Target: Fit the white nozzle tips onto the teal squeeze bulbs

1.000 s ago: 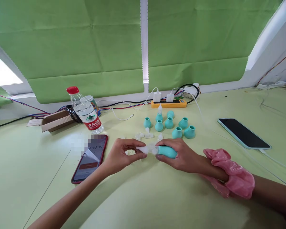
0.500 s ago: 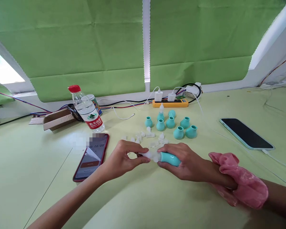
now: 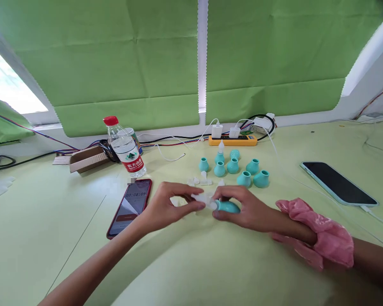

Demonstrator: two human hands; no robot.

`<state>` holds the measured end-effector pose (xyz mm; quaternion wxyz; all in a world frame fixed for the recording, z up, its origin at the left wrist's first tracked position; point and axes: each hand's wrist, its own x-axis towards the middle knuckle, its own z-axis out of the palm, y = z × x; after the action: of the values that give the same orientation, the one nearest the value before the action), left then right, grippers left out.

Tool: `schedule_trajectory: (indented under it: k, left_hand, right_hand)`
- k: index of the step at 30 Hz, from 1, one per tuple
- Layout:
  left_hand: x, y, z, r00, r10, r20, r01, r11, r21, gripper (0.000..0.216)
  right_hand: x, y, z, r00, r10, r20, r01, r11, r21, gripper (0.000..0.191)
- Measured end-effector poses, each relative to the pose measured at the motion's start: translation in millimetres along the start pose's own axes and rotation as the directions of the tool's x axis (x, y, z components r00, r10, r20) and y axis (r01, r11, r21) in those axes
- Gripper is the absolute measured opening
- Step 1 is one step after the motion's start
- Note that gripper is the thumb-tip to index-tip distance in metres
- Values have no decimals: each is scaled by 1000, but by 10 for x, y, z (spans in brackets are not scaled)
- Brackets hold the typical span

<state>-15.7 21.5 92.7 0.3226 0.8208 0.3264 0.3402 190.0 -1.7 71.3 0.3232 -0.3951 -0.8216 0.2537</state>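
My right hand (image 3: 244,206) is wrapped round a teal rubber bulb (image 3: 228,207) that lies on its side, mouth to the left. A translucent white nozzle (image 3: 200,198) sits at the bulb's mouth; whether it is fully seated I cannot tell. The thumb and fingers of my left hand (image 3: 175,205) pinch the nozzle. Just beyond the hands lie several small translucent parts (image 3: 204,179), partly hidden by my fingers. Farther back stand several teal bulbs (image 3: 244,179) with open mouths, and one teal bulb with a white nozzle (image 3: 221,152) pointing up.
A phone with a running timer (image 3: 131,204) lies left of my hands. Behind it stand a water bottle (image 3: 127,148) and an open cardboard box (image 3: 88,158). A yellow power strip (image 3: 232,140) with chargers is at the back. Another phone (image 3: 338,182), cabled, lies right.
The view has turned a little left, so the table things sit farther right. My left fingers have shifted along the nozzle, and my right grip on the bulb has tightened around its mouth end.
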Motion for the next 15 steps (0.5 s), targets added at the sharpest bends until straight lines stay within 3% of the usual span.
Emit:
schedule_trajectory:
  k: [2, 4, 7, 9, 11, 15]
  left_hand:
    - [36, -17, -122, 998, -34, -57, 36, 999, 31, 29]
    - [69, -65, -240, 994, -61, -94, 79, 976, 205, 28]
    - [96, -208, -323, 994, -108, -1, 88, 806, 585, 26]
    - [97, -336, -299, 983, -160, 89, 41, 668, 743, 25]
    - [92, -463, -238, 970, -193, 149, -8, 586, 810, 25]
    - [78, -636, -122, 965, -196, 176, -47, 529, 847, 26]
  right_hand:
    - [169, -12, -87, 996, -28, -88, 25, 999, -34, 14]
    - [401, -5, -173, 988, -44, -150, 37, 998, -45, 16]
    - [808, 70, -218, 987, -9, -157, 2, 999, -48, 19]
    - [1065, 160, -171, 992, 4, -126, -15, 996, -90, 19]
    - [1274, 260, -79, 996, 18, -90, -34, 983, -179, 16]
    - [1503, 410, 124, 999, 27, -44, -39, 956, -290, 12]
